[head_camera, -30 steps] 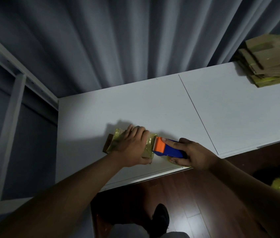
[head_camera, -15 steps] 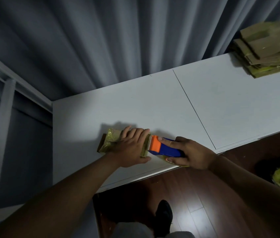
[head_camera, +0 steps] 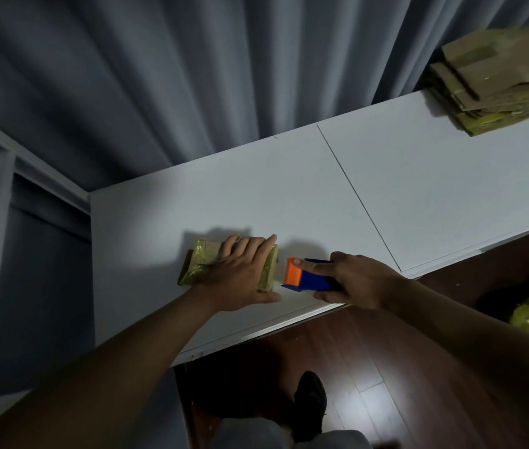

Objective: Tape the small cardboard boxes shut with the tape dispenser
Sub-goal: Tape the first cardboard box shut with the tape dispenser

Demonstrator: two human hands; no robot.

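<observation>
Grey curtains back a white table [head_camera: 418, 189]. Near its front edge lies a small cardboard box [head_camera: 203, 259], left hand [head_camera: 240, 273] pressing flat-fingered on top; just beside it, right hand [head_camera: 357, 280] grips the blue-orange tape dispenser [head_camera: 305, 276].

The small cardboard box [head_camera: 234, 264] lies flat near the front edge of the tabletop [head_camera: 418, 196], brown card wrapped in glossy yellowish tape (much of its top is covered). Just to its right, apart from it by a narrow gap, sits the tape dispenser [head_camera: 305, 276]: blue body, orange front end facing the box, lying low on the tabletop.
</observation>
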